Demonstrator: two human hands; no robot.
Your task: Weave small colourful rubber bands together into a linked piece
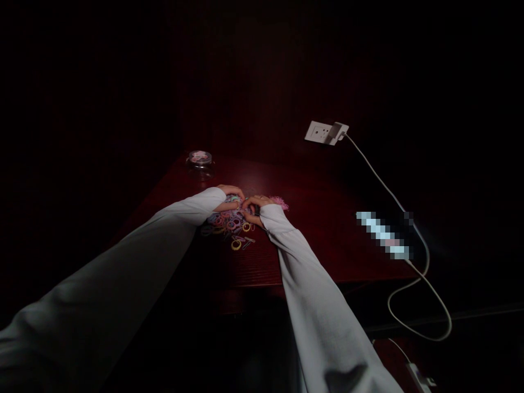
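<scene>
A pile of colourful hair ties, purple, pink, orange and pale green, lies on the dark red table. My left hand reaches into its far side, thumb and fingers curved round some of the hair ties. Close beside it, my right hand has its fingers bent down at the pile; whatever is between its fingertips is too small to make out. A yellow ring-shaped hair tie and some small hair clips lie at the near edge. Past my right wrist is a pink bunch of hair ties.
A clear round jar with a lid stands at the table's far left. On the wall is a socket with a charger; its white cable runs to a blurred-out device at the right. The table ends just before me.
</scene>
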